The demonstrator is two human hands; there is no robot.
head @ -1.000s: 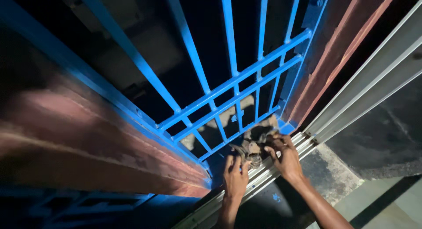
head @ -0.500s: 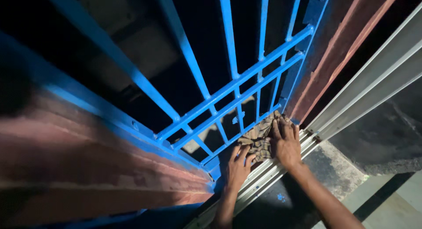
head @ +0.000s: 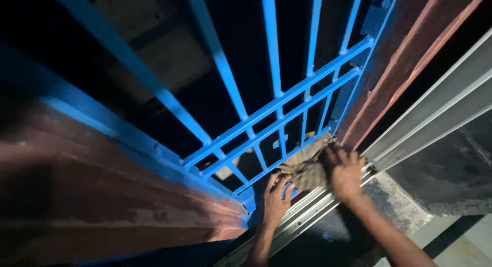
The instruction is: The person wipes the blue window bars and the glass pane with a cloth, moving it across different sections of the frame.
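Cloth [head: 307, 167] under both hands | blue gate [head: 277, 118] base | dark room

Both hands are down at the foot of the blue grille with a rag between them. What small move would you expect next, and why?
Probably a short wipe along the grille's bottom rail toward the left hand. The right hand presses on the brownish rag, bunched against the rail near the corner by the metal track, while the left hand rests beside it on the sill, so most of the rail to the left looks unwiped.
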